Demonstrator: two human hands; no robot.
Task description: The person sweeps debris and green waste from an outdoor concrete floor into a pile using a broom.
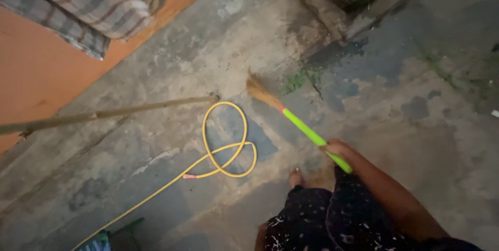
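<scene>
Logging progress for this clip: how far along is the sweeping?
Done: cannot tell; no swept pile shows. In hand: the right hand grips the green-handled broom, its bristles down on the concrete floor. Left: specks of dirt lie near the yellow hose, which loops right beside the bristles; moss patches remain beyond. The left hand is out of view.

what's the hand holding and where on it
The right hand holds a grass broom, gripped around the lower part of its bright green handle, well back from the straw bristles. The left hand is out of view.
</scene>
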